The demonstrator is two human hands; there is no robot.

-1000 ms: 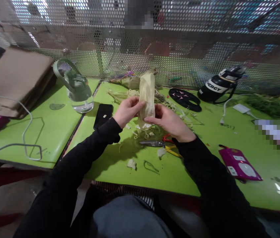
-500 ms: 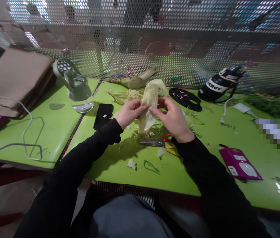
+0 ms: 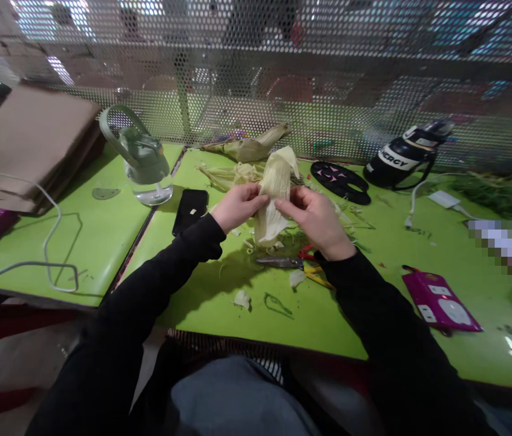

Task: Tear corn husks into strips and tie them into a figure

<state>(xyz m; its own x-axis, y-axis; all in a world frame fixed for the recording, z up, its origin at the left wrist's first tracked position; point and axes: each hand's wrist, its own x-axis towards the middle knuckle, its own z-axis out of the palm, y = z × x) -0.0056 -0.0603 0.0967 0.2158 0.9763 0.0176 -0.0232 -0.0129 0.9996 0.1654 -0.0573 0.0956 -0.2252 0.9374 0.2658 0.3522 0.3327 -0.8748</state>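
A pale yellow-green corn husk (image 3: 274, 181) is held upright above the table, its top end folded over. My left hand (image 3: 241, 206) pinches its left side between thumb and fingers. From the right, my right hand (image 3: 317, 218) grips the same husk, thumb in front and fingers partly hidden behind it. Just beyond lies a heap of loose husk strips (image 3: 233, 175), and behind that a larger dried husk bundle (image 3: 251, 145). Below my hands rest scissors or pruners (image 3: 283, 262) with red and yellow handles beside them, partly covered by my right forearm. Husk scraps (image 3: 242, 300) are scattered around.
Left of my hands are a black phone (image 3: 190, 211), a green-lidded water bottle (image 3: 144, 166) and brown paper bags (image 3: 29, 139). To the right are a black palette-shaped object (image 3: 341, 181), a black bottle (image 3: 401, 158), a white cable and a purple power strip (image 3: 441, 301). A perforated metal screen (image 3: 256, 79) borders the back.
The folded top of the husk has shifted slightly and hangs less to the right. Both hands keep their hold almost in place; the view has moved a little.
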